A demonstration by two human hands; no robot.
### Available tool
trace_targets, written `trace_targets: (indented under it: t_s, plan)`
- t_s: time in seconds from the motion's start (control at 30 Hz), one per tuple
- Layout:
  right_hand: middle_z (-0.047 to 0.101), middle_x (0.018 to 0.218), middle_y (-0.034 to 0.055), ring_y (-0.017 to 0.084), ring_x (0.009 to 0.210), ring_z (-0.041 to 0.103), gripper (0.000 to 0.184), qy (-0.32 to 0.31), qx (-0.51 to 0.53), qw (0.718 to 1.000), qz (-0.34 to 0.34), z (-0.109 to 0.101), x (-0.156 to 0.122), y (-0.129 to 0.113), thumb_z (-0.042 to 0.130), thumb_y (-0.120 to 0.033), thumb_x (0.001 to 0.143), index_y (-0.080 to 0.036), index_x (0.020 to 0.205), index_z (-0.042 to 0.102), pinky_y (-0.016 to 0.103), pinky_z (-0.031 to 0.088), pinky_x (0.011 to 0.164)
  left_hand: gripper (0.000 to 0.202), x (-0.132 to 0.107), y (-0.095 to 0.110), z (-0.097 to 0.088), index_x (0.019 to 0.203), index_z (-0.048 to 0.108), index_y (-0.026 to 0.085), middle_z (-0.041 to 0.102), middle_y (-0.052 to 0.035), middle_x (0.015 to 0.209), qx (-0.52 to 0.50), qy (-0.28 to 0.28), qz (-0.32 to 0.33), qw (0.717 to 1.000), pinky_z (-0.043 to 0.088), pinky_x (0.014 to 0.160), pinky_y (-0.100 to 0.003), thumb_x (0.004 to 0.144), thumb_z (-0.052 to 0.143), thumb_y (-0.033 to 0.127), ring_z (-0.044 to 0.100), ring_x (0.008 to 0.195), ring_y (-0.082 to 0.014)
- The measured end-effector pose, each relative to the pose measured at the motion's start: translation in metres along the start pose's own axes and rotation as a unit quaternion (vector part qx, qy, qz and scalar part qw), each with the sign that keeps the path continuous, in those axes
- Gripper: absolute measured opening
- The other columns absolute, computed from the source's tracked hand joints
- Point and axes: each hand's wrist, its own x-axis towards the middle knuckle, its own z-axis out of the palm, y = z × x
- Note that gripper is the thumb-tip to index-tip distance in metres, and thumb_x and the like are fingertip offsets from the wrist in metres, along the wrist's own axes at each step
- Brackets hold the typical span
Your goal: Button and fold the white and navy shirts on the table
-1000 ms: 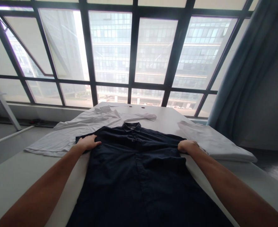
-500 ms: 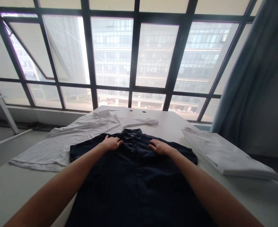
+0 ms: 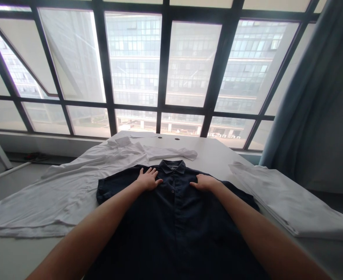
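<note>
A dark navy short-sleeved shirt [image 3: 174, 217] lies flat and buttoned on a white table [image 3: 215, 153], collar towards the window. My left hand [image 3: 148, 179] rests flat on the shirt's chest just left of the button line, fingers spread. My right hand [image 3: 204, 182] lies flat on the chest to the right of the buttons, fingers stretched out. Both hands sit just below the collar [image 3: 173, 166] and hold nothing.
A white shirt [image 3: 72, 182] is spread out on the table to the left, partly under the navy one. A folded white garment [image 3: 291, 202] lies at the right. Large windows [image 3: 162, 66] stand behind the table, with a blue curtain [image 3: 308, 89] at the right.
My hands moved from the shirt's shoulders inwards to the chest below the collar. In the last half second they slid slightly towards me and the view shifted right.
</note>
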Motion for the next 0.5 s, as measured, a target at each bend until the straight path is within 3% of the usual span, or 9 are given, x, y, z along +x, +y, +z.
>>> trace_targets:
  t_s: [0.13,0.2,0.27,0.37,0.5]
  plan:
    - [0.039,0.153,0.0227,0.035,0.143,0.033,0.069,0.015,0.006,1.000,-0.006,0.002,0.015,-0.005,0.044,-0.051,0.094,-0.003,0.143,0.047,0.043,0.032,0.114,0.062,0.016,0.014,-0.005,0.149,0.039,0.018,0.021,-0.0147,0.162,0.018,0.025,-0.038,0.999,0.010,0.114,-0.067,0.098,0.033,0.050,0.015,0.149,-0.0342]
    - [0.030,0.158,0.0219,0.033,0.147,0.025,0.069,0.017,0.013,1.000,-0.006,0.003,0.021,-0.006,0.041,-0.048,0.096,-0.002,0.148,0.039,0.043,0.029,0.116,0.052,0.020,0.023,-0.006,0.142,0.049,0.017,0.032,-0.0158,0.158,0.026,0.074,-0.037,0.996,0.017,0.113,-0.065,0.096,0.040,0.039,0.025,0.146,-0.0358]
    - [0.026,0.159,0.0223,0.034,0.148,0.022,0.071,0.020,0.021,1.000,-0.004,0.003,0.025,-0.003,0.041,-0.047,0.097,-0.001,0.150,0.035,0.043,0.028,0.116,0.040,0.021,0.034,-0.008,0.127,0.062,0.015,0.049,-0.0166,0.145,0.024,0.140,-0.001,0.990,0.029,0.112,-0.056,0.094,0.043,0.028,0.042,0.136,-0.0334]
    - [0.031,0.157,0.0230,0.034,0.146,0.028,0.068,0.036,0.032,0.999,-0.009,-0.001,0.025,-0.001,0.046,-0.045,0.095,-0.002,0.148,0.040,0.043,0.030,0.114,0.032,0.019,0.050,-0.012,0.104,0.071,0.014,0.065,-0.0157,0.119,-0.006,0.200,0.065,0.978,0.047,0.097,-0.041,0.094,0.044,0.026,0.059,0.115,-0.0283]
    - [0.053,0.141,0.0180,0.029,0.132,0.049,0.044,0.103,0.047,0.993,-0.037,-0.009,0.017,-0.020,0.043,-0.034,0.096,-0.012,0.131,0.060,0.036,0.038,0.107,0.022,0.025,0.062,-0.020,0.085,0.073,0.016,0.071,-0.0115,0.095,-0.088,0.143,0.044,0.985,0.052,0.082,-0.035,0.088,0.058,0.032,0.067,0.093,-0.0268]
